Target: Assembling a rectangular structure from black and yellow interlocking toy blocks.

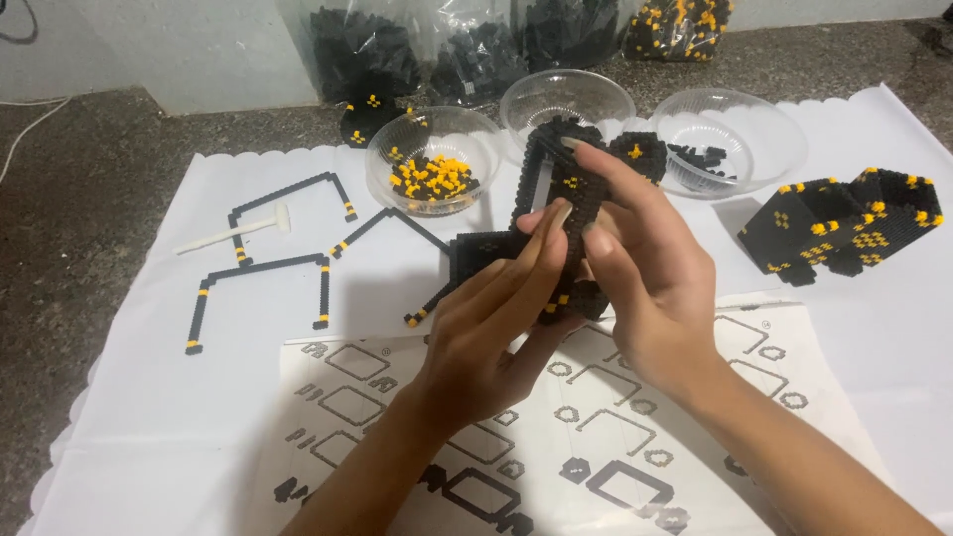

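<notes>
My left hand (pixel 491 318) and my right hand (pixel 640 263) both grip a black brick-built frame with small yellow dots (pixel 556 169), held upright above the white sheet (pixel 129 427). My left fingers press its lower front, my right fingers wrap its upper right edge. Behind my left hand lies a flat black brick panel (pixel 483 248), partly hidden. A printed instruction sheet (pixel 596 437) with frame outlines lies under my wrists.
Three thin black angled brick strips (pixel 260 288) and a white tool (pixel 238 230) lie at left. A clear bowl of black and yellow bricks (pixel 433 164), two more bowls (pixel 730 139), a finished black-yellow block (pixel 844 228) at right, and bags of bricks (pixel 476 45) behind.
</notes>
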